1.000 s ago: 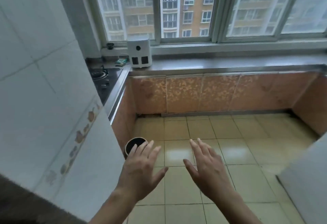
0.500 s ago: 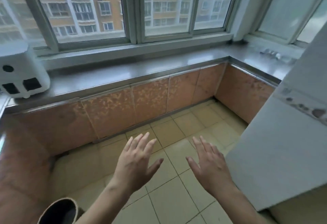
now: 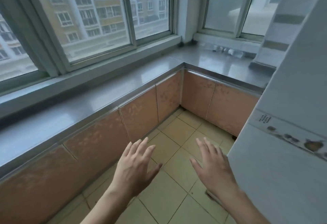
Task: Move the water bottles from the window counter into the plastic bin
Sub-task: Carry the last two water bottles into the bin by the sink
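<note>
Grey L-shaped counter [image 3: 109, 89], blurry clear bottles [image 3: 228, 51] far corner

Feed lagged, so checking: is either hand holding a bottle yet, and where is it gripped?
Nothing is held. The left hand and right hand are both open, fingers spread, over the floor. The bottles lie on the far counter.

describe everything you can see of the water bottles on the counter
The water bottles show only as a small blurred cluster of clear, pale shapes lying in a row on the grey metal counter, far right, beneath the frosted window and against the sill. Their number, caps and labels cannot be made out. Nothing but the counter touches them; both hands are far away.
</note>
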